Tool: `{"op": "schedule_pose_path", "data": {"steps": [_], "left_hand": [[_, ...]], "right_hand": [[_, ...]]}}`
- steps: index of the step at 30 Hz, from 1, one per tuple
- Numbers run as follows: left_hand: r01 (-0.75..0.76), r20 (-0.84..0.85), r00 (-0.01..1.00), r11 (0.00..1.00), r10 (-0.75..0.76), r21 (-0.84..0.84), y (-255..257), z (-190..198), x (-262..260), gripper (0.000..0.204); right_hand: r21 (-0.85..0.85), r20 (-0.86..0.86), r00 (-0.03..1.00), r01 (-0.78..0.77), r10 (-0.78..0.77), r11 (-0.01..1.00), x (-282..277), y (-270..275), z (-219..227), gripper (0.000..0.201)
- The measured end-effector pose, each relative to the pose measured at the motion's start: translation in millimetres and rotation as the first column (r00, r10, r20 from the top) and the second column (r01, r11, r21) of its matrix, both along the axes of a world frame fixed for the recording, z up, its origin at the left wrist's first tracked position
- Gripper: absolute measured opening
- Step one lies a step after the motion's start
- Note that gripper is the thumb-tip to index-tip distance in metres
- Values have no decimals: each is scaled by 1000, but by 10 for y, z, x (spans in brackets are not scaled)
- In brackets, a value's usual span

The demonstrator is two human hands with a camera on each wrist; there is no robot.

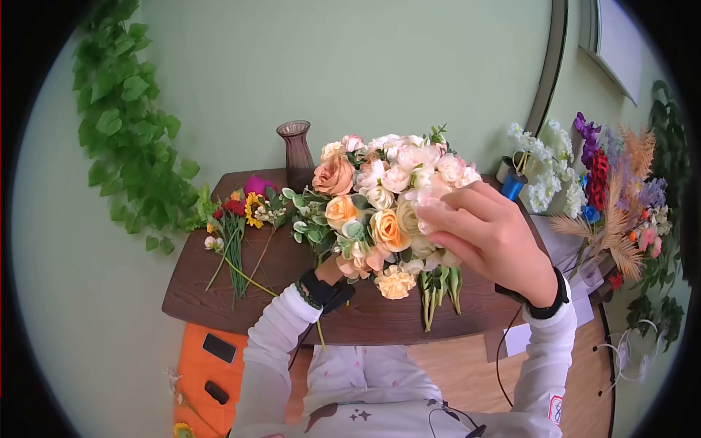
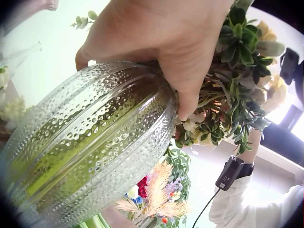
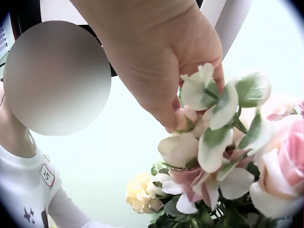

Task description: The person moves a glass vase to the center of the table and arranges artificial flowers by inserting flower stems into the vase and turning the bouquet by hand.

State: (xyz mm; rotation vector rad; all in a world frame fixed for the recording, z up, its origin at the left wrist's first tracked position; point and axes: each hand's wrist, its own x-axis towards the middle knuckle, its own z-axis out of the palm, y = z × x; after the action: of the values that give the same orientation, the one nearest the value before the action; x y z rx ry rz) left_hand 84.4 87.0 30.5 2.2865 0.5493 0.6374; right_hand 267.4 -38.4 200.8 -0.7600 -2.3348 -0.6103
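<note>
A full bouquet (image 1: 388, 226) of peach, cream and pale pink artificial flowers stands over the table's front half. My left hand (image 2: 161, 38) grips the neck of a clear dimpled glass vase (image 2: 99, 128), with green stems showing through its wall. In the head view, blossoms hide most of that hand. On the bouquet's right side, my right hand (image 1: 500, 237) pinches a pale pink flower (image 3: 184, 119) between thumb and fingers. Variegated leaves (image 3: 213, 147) and pink-white blossoms lie close below those fingertips in the right wrist view.
A purplish glass vase (image 1: 296, 150) stands behind the bouquet on the dark wooden table (image 1: 197, 288). Loose flowers with green stems (image 1: 235, 255) lie at left. To the right are a blue pot (image 1: 513, 185) and assorted flowers (image 1: 599, 175). A phone (image 1: 219, 348) rests on orange cloth.
</note>
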Motion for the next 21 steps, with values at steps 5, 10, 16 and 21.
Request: {"op": "schedule_pose_path", "data": {"steps": [5,10,16,21], "left_hand": [[-8,17,1000,1000,8,-13,-95,-85,-155,39],[-5,32,999,1000,6,-20,-113,-88,-147,39],[-8,48,999,1000,10,-30,-102,-64,-99,39],[-8,62,998,999,10,-38,-89,-45,-36,39]], "right_hand": [[-43,-83,997,3,-6,999,29,-4,-143,23],[-112,-152,987,29,-46,993,79,-6,-180,22],[-150,-141,990,-19,-2,988,95,-24,-187,22],[-96,-86,996,-12,4,995,82,16,-245,22]]}}
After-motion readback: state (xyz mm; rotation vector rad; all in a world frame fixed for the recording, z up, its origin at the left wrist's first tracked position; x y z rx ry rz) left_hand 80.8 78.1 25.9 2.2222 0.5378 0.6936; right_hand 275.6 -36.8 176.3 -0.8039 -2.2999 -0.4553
